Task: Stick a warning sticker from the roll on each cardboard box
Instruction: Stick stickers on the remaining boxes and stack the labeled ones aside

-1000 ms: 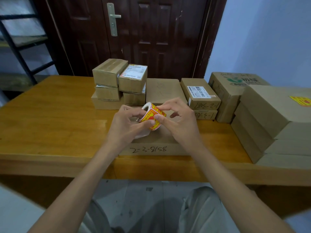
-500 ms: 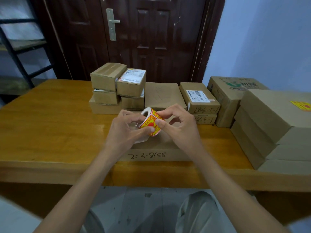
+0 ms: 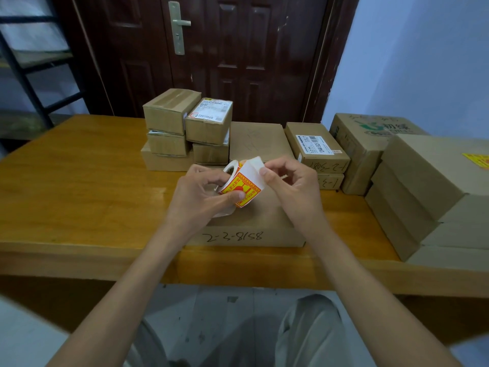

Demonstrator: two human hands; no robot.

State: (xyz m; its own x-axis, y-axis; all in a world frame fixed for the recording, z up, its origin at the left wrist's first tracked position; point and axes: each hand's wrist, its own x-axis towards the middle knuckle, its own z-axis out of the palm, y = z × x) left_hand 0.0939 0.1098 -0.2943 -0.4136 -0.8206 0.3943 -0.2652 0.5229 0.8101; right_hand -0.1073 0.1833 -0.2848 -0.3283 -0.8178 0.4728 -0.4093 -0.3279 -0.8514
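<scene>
Evidently incomplete: left hand gripped the roll, right hand pinched a peeling sticker; one right box bore a sticker, near box and far stacks unlabelled.

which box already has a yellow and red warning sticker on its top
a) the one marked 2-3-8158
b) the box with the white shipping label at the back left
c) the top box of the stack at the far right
c: a yellow and red sticker lies on top of the top box of the right stack, while the 2-3-8158 box shows none on its visible top.
</scene>
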